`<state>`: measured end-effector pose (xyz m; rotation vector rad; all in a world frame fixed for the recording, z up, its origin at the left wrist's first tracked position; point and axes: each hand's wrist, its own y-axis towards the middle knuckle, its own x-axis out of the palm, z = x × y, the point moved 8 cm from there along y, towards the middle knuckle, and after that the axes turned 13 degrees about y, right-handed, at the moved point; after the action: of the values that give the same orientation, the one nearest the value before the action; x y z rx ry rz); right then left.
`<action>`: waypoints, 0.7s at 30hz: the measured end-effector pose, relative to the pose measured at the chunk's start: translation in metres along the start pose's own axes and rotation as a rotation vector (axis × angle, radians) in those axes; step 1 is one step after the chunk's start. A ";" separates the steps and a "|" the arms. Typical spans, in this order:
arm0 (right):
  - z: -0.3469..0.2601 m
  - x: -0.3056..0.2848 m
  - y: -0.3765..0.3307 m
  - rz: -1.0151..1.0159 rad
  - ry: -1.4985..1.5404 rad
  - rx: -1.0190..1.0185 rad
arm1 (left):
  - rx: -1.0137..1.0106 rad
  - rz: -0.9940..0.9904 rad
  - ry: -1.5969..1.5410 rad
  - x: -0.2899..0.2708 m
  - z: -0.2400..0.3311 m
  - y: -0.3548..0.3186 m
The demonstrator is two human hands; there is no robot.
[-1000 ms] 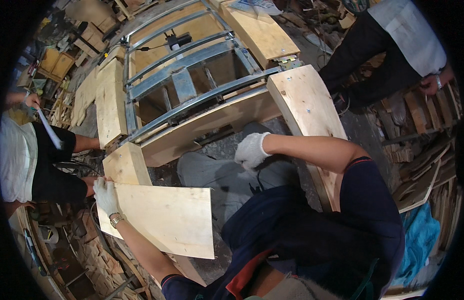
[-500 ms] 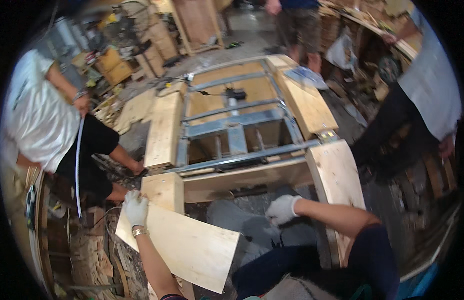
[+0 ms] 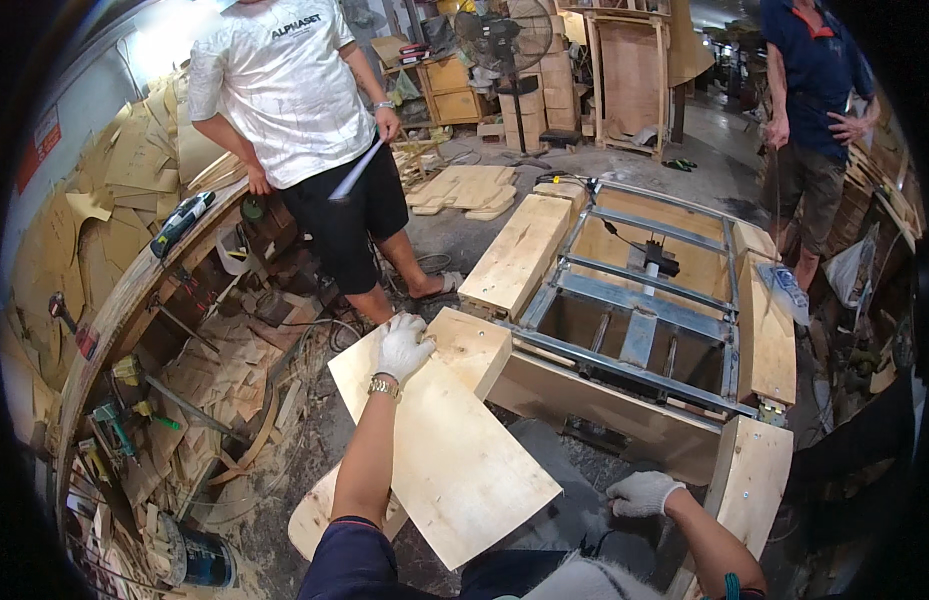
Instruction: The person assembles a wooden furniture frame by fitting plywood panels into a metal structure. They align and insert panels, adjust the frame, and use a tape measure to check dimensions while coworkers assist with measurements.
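Note:
A pale flat wooden board [image 3: 454, 455] slants across the near middle, above the floor. My left hand [image 3: 404, 345], in a white knit glove, grips it at its far edge, fingers bent over it. Right behind that hand is a thick wooden block [image 3: 471, 350], part of a frame's left side. My right hand [image 3: 639, 493], gloved too, is closed beside the frame's right wooden side [image 3: 754, 480]; whatever it may hold is hidden. Ahead lies the metal frame [image 3: 639, 335], edged with wooden blocks, with a black motor-like unit [image 3: 659, 257] inside.
A person in a white shirt [image 3: 284, 85] stands ahead on the left, holding a pale strip [image 3: 356, 172]. Another person in dark blue [image 3: 809, 70] stands at far right. On the left, a curved wooden bench [image 3: 114, 290] carries power tools; wood scraps [image 3: 224, 365] litter beneath. A fan [image 3: 504, 40] stands behind.
My view has swung left and up, so the frame sits further right. My left hand still has the board; my right hand stays closed. The person in white now stands more upright in view.

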<state>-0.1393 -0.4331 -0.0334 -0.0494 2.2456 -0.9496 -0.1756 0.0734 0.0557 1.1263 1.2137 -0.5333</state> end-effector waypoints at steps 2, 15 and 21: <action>-0.008 -0.009 -0.010 0.014 0.007 0.008 | -0.007 0.007 0.000 -0.003 0.000 0.006; -0.012 -0.014 -0.003 0.084 -0.007 -0.060 | 0.068 0.124 0.065 -0.012 -0.002 0.000; -0.021 -0.013 0.002 0.116 0.037 -0.088 | -0.017 -0.121 0.020 0.014 -0.021 -0.011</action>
<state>-0.1414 -0.4150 -0.0164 0.0593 2.2969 -0.7966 -0.1898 0.0904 0.0397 1.0510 1.3073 -0.6031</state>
